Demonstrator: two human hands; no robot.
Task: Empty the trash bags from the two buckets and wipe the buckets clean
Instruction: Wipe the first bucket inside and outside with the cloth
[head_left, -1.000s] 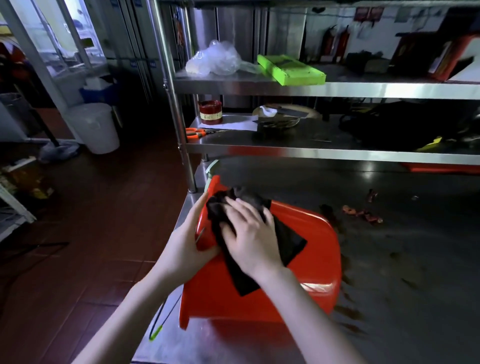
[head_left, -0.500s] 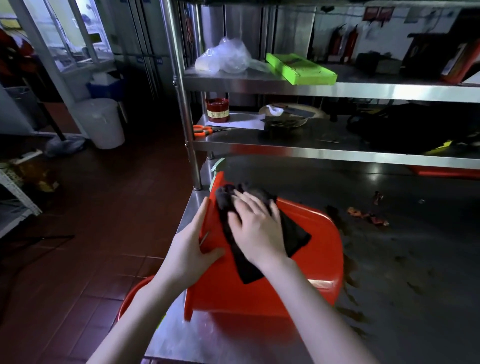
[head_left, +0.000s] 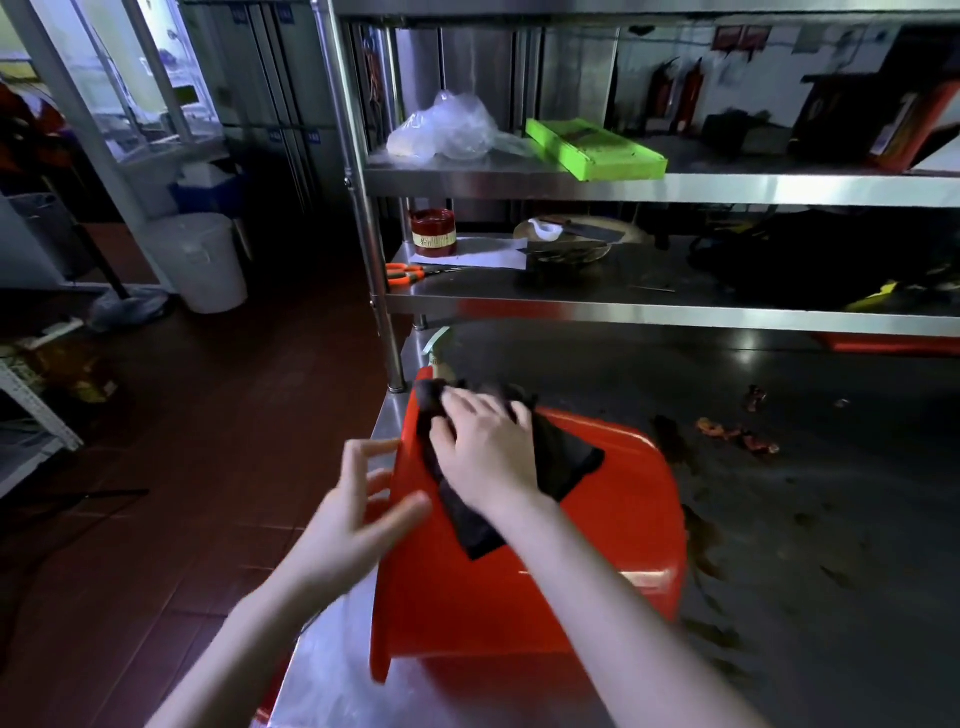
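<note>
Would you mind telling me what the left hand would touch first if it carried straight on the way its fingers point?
Most likely the red bucket: the left hand is open, fingers aimed at the rim at the bucket's left edge, thumb seemingly already touching its side. Depth is unclear.

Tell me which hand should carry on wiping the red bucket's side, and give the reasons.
Right. The right hand already presses the dark cloth flat on the side of the red bucket. The left hand has open fingers at the rim with no cloth, so it probably suits steadying.
</note>
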